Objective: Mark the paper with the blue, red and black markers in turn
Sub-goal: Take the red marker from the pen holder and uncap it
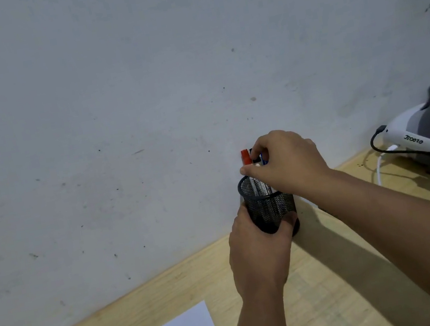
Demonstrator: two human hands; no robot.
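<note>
My left hand is gripping the mesh pen cup on the counter. My right hand fingers are pinching among the marker tops; which marker, I cannot tell.

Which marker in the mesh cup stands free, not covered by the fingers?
The red marker, leftmost in the mesh cup; the right hand closes over the black and blue caps.

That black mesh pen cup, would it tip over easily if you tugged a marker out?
Probably: the mesh cup looks light and tall, with markers sticking above its rim. That may be why the left hand wraps its base while the right hand pinches a marker.
</note>
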